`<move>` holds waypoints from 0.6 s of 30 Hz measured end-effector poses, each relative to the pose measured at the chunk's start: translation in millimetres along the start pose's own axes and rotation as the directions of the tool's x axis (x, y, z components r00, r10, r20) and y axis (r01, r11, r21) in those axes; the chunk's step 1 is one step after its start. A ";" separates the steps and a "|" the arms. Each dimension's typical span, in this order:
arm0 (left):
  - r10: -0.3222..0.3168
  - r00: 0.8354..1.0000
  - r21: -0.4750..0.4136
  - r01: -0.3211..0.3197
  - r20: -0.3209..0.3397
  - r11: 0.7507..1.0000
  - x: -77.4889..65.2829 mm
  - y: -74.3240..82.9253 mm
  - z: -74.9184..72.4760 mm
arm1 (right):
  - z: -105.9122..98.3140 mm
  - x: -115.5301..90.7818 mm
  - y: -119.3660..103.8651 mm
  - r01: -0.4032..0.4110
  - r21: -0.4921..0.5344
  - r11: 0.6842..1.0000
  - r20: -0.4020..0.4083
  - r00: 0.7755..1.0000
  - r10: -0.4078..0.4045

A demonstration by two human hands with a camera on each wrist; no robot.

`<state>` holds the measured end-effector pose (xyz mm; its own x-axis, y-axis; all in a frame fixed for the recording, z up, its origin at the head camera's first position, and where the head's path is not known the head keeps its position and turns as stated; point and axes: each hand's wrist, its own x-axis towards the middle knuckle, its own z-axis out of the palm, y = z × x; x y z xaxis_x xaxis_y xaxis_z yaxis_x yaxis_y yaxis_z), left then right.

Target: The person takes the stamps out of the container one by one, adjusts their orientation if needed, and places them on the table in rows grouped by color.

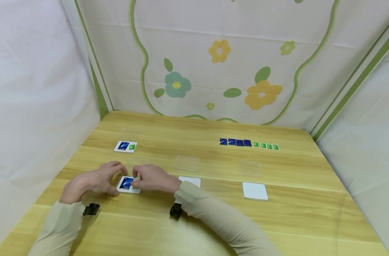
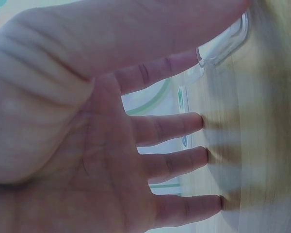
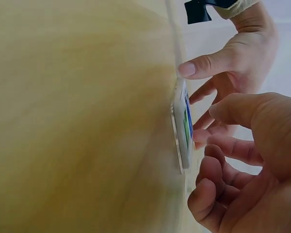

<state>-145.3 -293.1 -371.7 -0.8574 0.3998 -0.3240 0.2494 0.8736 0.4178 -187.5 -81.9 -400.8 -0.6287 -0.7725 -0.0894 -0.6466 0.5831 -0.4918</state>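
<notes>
A white rounded tile [image 1: 124, 190] with a blue picture piece [image 1: 126, 183] and a green piece [image 3: 186, 125] on its face lies at the front left, over a clear plate [image 3: 177, 141]. My left hand [image 1: 99, 177] holds this tile by its left end, thumb at the near corner and index finger at the far edge; its other fingertips rest on the table [image 2: 262, 145]. My right hand [image 1: 154, 177] hovers over the tile's right end, thumb and index finger apart with nothing between them, the other fingers curled. From above, its thumb partly hides the green piece.
A similar tile with blue and green pieces [image 1: 125, 146] lies farther back left. Blank white tiles [image 1: 255, 191] lie at centre and right, the central one partly behind my right wrist. Clear plates [image 1: 187, 162] sit beyond them. Several blue pieces [image 1: 239, 143] and green pieces [image 1: 269, 146] line the back right.
</notes>
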 end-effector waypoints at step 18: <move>0.009 1.000 -0.023 -0.009 0.001 1.000 2.1 -3.4 0.9 | 12.7 12.0 -16.7 -0.078 -0.135 0.988 0.009 0.997 0.080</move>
<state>-147.5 -295.0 -374.5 -0.8548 0.4079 -0.3208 0.2466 0.8632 0.4405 -178.7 -104.2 -404.7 -0.6743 -0.7258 -0.1359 -0.6481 0.6700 -0.3621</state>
